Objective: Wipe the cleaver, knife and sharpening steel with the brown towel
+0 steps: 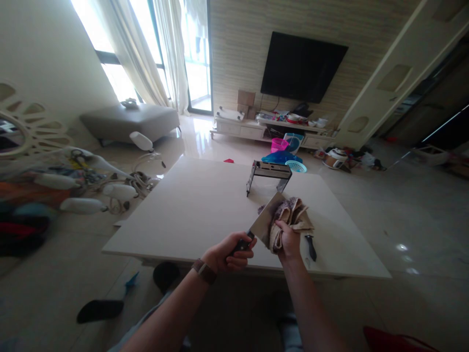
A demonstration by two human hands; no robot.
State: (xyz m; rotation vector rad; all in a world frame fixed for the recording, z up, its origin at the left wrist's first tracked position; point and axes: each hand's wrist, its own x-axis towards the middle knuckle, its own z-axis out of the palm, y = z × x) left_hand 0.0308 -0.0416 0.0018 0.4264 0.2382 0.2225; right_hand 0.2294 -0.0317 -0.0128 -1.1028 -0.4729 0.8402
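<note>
My left hand [234, 252] is closed round the black handle of a cleaver [264, 220], whose broad blade points up and away over the near part of the white table [205, 205]. In my right hand [289, 239] is a bunched brown and beige cloth [293, 215], pressed against the blade's right side. The cloth covers part of the blade. Right of that hand, a black-handled tool [310, 248] lies on the table; its kind is unclear. Farther back stands a black and silver frame-like rack [271, 170].
Beyond the table are a pink basket [279, 144], a blue basin [280, 157] and a light blue basket [296, 166]. A chandelier with white shades [119, 191] is at the left. Behind stand a grey bench [128, 122] and a low TV cabinet [242, 129].
</note>
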